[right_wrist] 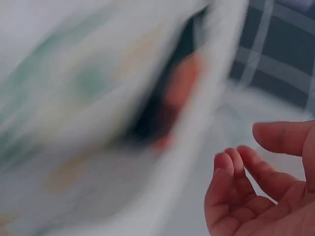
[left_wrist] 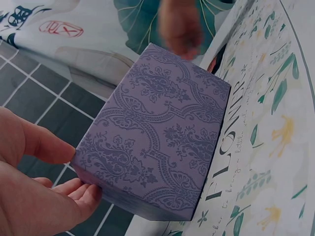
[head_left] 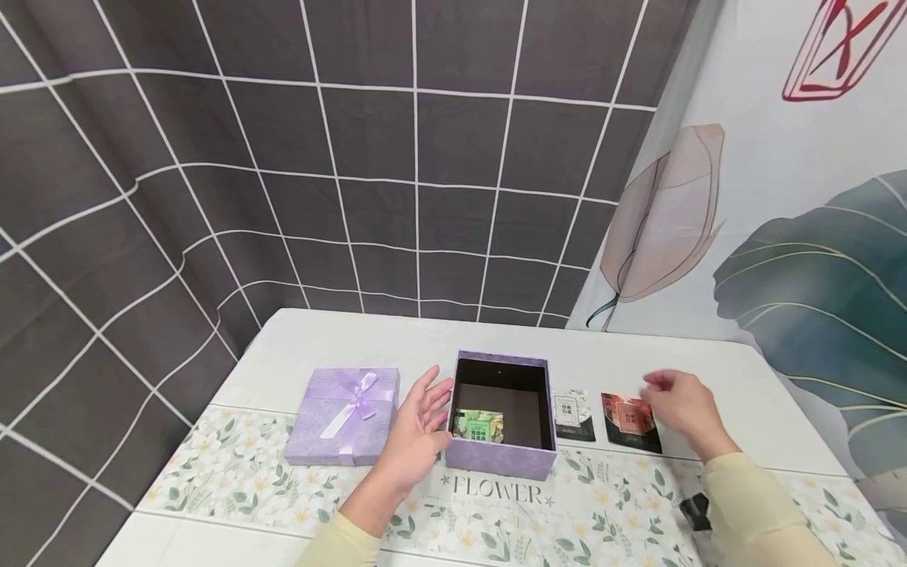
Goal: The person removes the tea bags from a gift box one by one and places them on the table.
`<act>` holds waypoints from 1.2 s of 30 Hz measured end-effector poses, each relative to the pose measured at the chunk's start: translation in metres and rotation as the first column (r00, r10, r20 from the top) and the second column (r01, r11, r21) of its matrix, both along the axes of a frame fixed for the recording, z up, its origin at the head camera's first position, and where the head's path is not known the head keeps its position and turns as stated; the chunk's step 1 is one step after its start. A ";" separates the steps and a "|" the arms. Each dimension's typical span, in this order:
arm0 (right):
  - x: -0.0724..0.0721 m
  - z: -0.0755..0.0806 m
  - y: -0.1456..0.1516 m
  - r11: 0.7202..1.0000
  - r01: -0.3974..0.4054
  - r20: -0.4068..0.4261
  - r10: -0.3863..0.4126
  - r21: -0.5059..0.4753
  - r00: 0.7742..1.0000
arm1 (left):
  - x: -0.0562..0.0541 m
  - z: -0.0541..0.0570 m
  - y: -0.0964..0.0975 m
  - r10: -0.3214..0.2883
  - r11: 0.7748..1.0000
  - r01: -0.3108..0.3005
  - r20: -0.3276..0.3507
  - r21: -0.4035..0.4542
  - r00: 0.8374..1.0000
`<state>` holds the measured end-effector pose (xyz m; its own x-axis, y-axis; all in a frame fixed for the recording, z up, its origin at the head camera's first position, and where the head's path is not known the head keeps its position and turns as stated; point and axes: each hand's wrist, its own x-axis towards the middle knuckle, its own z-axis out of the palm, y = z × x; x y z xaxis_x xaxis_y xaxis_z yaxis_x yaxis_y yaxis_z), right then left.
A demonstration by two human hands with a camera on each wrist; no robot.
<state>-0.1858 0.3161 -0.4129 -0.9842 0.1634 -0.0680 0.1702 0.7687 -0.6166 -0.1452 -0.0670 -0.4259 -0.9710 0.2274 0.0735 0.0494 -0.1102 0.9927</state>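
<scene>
A purple patterned box [head_left: 501, 459] stands lidless on the table, its dark inside facing up. Inside it, toward the front left, lies a green packet [head_left: 478, 426]. My left hand [head_left: 418, 429] rests against the box's left side, thumb at the front corner; the left wrist view shows the fingertips touching the purple wall [left_wrist: 152, 132]. Right of the box lie a white-and-black packet [head_left: 572, 416] and, farther right, a red-and-black packet [head_left: 631, 423]. Over the red packet's right edge hovers my right hand [head_left: 683, 405], fingers loosely bent around nothing. The right wrist view is blurred.
The purple lid [head_left: 343, 417] with its ribbon bow lies left of my left hand. A small black object [head_left: 695, 512] shows beside my right sleeve. A floral strip printed "FLOWER" runs across the white tablecloth [head_left: 425, 331]; a grid-patterned curtain [head_left: 368, 157] hangs behind.
</scene>
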 end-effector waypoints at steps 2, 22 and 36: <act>0.002 0.018 -0.031 0.997 -0.067 -0.129 0.071 0.032 0.989 | 0.000 0.000 -0.001 0.002 1.000 -0.002 0.007 -0.005 1.000; -0.013 -0.001 -0.203 0.787 -0.589 0.234 0.547 0.183 0.804 | 0.005 0.002 0.000 0.007 1.000 -0.007 0.000 0.000 1.000; -0.017 -0.002 -0.207 0.824 -0.543 0.196 0.513 0.161 0.836 | 0.003 0.000 0.000 0.005 1.000 -0.005 -0.010 0.001 1.000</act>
<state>-0.2030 0.1086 -0.4147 -0.9062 -0.3535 -0.2320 -0.2266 0.8693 -0.4393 -0.1422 -0.0671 -0.4262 -0.9714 0.2224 0.0832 0.0595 -0.1114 0.9920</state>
